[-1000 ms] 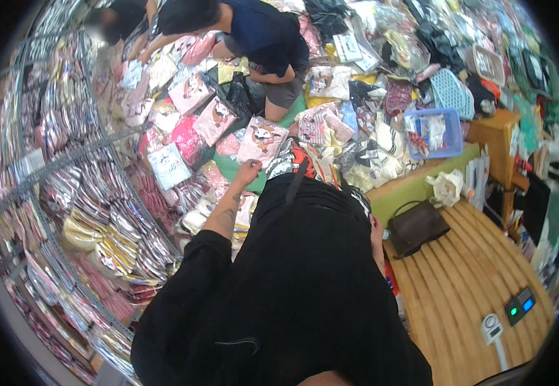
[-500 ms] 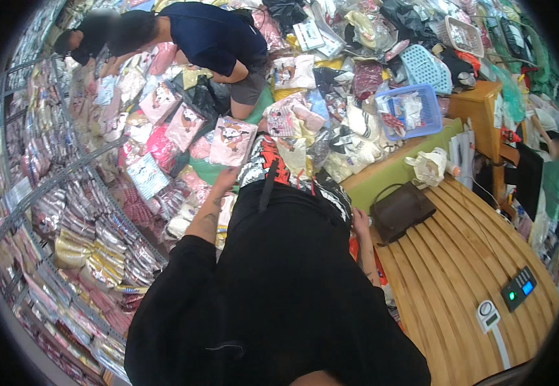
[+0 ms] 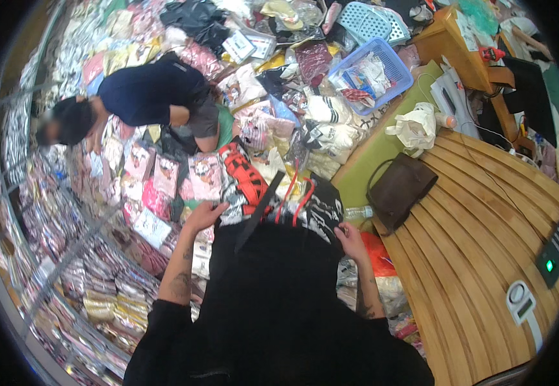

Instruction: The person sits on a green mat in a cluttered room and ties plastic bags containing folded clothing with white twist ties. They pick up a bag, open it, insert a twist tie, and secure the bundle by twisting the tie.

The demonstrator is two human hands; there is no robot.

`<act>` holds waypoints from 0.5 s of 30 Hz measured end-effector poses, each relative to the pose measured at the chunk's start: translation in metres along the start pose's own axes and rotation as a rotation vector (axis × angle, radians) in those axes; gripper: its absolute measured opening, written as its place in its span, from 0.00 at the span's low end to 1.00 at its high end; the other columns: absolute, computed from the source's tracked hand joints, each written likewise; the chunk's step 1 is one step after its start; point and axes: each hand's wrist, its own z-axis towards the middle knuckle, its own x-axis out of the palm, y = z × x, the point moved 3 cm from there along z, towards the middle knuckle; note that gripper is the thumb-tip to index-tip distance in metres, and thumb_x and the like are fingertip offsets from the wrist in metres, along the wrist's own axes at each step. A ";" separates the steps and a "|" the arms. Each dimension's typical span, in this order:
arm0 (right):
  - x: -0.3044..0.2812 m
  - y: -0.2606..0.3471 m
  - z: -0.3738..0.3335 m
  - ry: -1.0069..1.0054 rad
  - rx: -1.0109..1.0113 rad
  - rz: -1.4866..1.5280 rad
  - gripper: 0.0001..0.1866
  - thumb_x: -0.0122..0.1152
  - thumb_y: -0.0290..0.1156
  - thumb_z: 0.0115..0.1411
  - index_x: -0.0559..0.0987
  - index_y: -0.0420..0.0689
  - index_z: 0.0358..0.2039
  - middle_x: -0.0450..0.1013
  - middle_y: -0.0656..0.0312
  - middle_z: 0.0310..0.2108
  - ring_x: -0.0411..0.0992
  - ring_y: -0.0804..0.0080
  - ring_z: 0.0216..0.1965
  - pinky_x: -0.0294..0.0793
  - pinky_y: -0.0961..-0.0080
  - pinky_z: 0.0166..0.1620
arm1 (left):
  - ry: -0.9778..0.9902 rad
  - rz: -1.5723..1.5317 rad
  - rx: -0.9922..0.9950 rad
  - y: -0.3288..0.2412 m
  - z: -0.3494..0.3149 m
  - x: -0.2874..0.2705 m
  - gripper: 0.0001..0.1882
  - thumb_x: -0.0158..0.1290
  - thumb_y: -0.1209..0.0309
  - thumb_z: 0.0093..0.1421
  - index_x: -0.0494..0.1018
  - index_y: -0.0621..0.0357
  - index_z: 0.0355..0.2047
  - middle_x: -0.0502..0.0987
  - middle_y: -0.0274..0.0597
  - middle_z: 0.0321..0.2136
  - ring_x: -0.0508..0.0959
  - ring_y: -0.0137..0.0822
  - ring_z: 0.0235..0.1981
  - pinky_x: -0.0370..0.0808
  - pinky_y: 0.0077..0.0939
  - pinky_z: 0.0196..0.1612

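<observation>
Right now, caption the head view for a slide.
Left hand and right hand at patterned pants, brown bag on slatted wood.

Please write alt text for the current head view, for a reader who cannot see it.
A person's left hand and right hand are at either side of their patterned bottoms. A co-worker bends among bagged clothes ahead; a brown bag sits on a slatted wooden surface at right.

The left grip point(image 3: 205, 216) has been drawn back from beside a pink package point(image 3: 204, 176) to the left edge of the printed garment point(image 3: 244, 180). More of the garment's red cords point(image 3: 303, 199) has been revealed. The view has been turned, and the co-worker point(image 3: 144, 93) is now shown farther left.
</observation>
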 end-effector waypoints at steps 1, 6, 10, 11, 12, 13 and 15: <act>0.002 -0.009 0.022 -0.004 -0.024 -0.043 0.19 0.56 0.46 0.60 0.76 0.40 0.33 0.72 0.58 0.21 0.69 0.72 0.25 0.68 0.73 0.31 | 0.016 -0.016 -0.114 -0.007 0.014 -0.001 0.30 0.47 0.46 0.60 0.74 0.65 0.23 0.73 0.49 0.17 0.75 0.38 0.22 0.70 0.35 0.28; 0.010 -0.003 0.165 -0.049 0.079 -0.325 0.21 0.55 0.47 0.60 0.75 0.38 0.27 0.69 0.58 0.17 0.71 0.65 0.22 0.67 0.64 0.28 | -0.182 0.120 -0.020 -0.016 0.194 0.022 0.26 0.47 0.48 0.59 0.76 0.62 0.32 0.78 0.55 0.27 0.78 0.53 0.32 0.73 0.42 0.37; 0.027 0.014 0.367 -0.152 -0.188 -0.183 0.19 0.55 0.45 0.60 0.76 0.38 0.30 0.73 0.49 0.23 0.73 0.61 0.26 0.69 0.67 0.30 | -0.100 0.126 0.178 -0.018 0.339 0.077 0.26 0.48 0.50 0.59 0.75 0.65 0.27 0.77 0.55 0.26 0.78 0.52 0.32 0.72 0.42 0.38; 0.030 0.023 0.422 -0.186 -0.295 -0.096 0.18 0.55 0.44 0.60 0.76 0.38 0.29 0.72 0.54 0.21 0.71 0.68 0.23 0.69 0.70 0.29 | -0.028 0.161 0.183 -0.008 0.365 0.098 0.24 0.48 0.50 0.59 0.74 0.62 0.33 0.77 0.53 0.27 0.78 0.50 0.32 0.72 0.41 0.38; 0.030 0.030 0.485 -0.071 -0.192 -0.053 0.20 0.55 0.45 0.61 0.76 0.37 0.30 0.72 0.59 0.21 0.69 0.73 0.23 0.69 0.74 0.29 | 0.019 0.203 0.195 0.002 0.398 0.113 0.22 0.47 0.51 0.60 0.73 0.60 0.39 0.77 0.52 0.28 0.78 0.48 0.32 0.72 0.40 0.38; 0.031 0.036 0.546 -0.099 -0.172 0.160 0.20 0.54 0.45 0.61 0.77 0.37 0.33 0.73 0.63 0.22 0.70 0.76 0.23 0.68 0.77 0.29 | 0.071 0.246 0.212 0.010 0.425 0.125 0.22 0.47 0.52 0.61 0.73 0.57 0.44 0.77 0.50 0.28 0.78 0.45 0.32 0.72 0.38 0.38; 0.003 0.097 0.620 -0.387 -0.274 0.123 0.19 0.55 0.43 0.61 0.78 0.38 0.40 0.73 0.64 0.22 0.70 0.79 0.23 0.68 0.79 0.27 | 0.148 0.281 0.189 0.003 0.444 0.132 0.24 0.46 0.51 0.61 0.72 0.60 0.45 0.77 0.51 0.31 0.77 0.46 0.35 0.72 0.37 0.42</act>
